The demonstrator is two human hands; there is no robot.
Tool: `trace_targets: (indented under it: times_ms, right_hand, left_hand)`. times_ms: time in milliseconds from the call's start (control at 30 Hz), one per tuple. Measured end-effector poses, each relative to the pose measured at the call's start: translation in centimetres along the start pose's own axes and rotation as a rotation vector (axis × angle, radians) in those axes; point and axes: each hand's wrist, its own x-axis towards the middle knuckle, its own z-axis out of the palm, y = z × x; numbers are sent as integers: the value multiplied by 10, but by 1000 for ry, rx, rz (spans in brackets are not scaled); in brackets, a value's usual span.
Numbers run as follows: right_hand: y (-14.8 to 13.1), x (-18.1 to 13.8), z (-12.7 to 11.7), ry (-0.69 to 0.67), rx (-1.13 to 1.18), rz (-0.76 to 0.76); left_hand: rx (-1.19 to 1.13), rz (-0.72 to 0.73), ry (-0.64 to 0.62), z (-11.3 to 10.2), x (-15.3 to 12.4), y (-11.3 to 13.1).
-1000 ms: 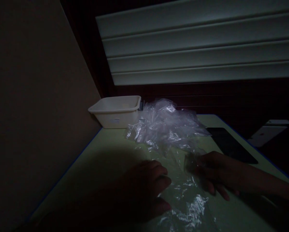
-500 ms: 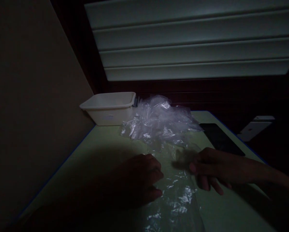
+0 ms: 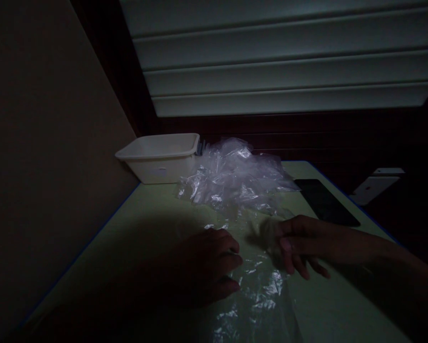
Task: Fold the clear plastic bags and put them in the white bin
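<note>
A white plastic bin (image 3: 158,170) stands on the desk (image 3: 153,205). The left hand (image 3: 214,264), fingers parted, is at a clear plastic bag (image 3: 259,302) lying flat before a crumpled plastic heap (image 3: 235,174). The right hand (image 3: 305,240) bends its fingers opposite; whether they grip cannot be told. A black tablet (image 3: 326,202) lies farther right.

Bare left hand (image 3: 214,262), bare right hand (image 3: 307,243), slim bare right forearm (image 3: 389,252), heavily shadowed left forearm (image 3: 146,286)
</note>
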Motion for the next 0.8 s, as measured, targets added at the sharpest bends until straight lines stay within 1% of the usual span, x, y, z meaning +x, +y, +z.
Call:
trace_targets:
  times_ms: [100,167,233,367,433,567,633,733,800]
  right_hand:
    - [-1,1,3,-14,65,-63]
    - [-1,3,5,8,100,-82]
    - [0,5,6,30,119,-92]
    - [1,4,4,32,95,-77]
    - [1,1,2,44,33,-46]
    - [-4,-8,1,125,-246,68]
    - [-7,-10,3,129,-357,124]
    - [-9,-9,7,111,-433,206]
    - [-9,-7,9,102,-424,219]
  left_hand:
    - [1,1,18,0,0,0]
    - [0,1,8,0,0,0]
    - [-3,7,2,1,0,0]
    - [-18,42,27,4,1,3]
    - [-22,61,46,6,2,7]
    - [-13,90,75,7,7,16]
    - [-12,124,94,8,12,19]
    - [16,176,100,12,20,23]
    - [33,197,96,15,25,25]
